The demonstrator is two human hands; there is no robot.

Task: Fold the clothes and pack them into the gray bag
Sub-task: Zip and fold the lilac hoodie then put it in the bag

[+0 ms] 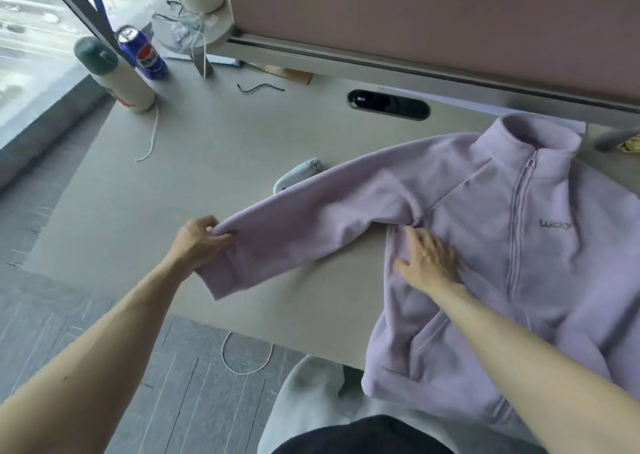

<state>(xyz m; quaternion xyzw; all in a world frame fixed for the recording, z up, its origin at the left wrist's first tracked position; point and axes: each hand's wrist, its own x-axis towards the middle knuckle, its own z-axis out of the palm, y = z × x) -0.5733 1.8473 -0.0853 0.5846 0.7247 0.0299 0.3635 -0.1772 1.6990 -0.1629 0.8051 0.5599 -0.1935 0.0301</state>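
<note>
While one lilac jacket (485,211) lies on the right of the worktop (173,176), two hands work on it.
Left hand (199,242) fingers (221,237) pinch the one outstretched sleeve (311,218) near its cuff; the right hand (429,259) presses flat, fingers straight, below the armpit. The frame cuts off the jacket's right side. Its chest reads "Lucky". Far left stand one blue Pepsi can (142,54) and one bottle (114,76), its label unreadable. One grey object (299,173) is half hidden behind the sleeve.
</note>
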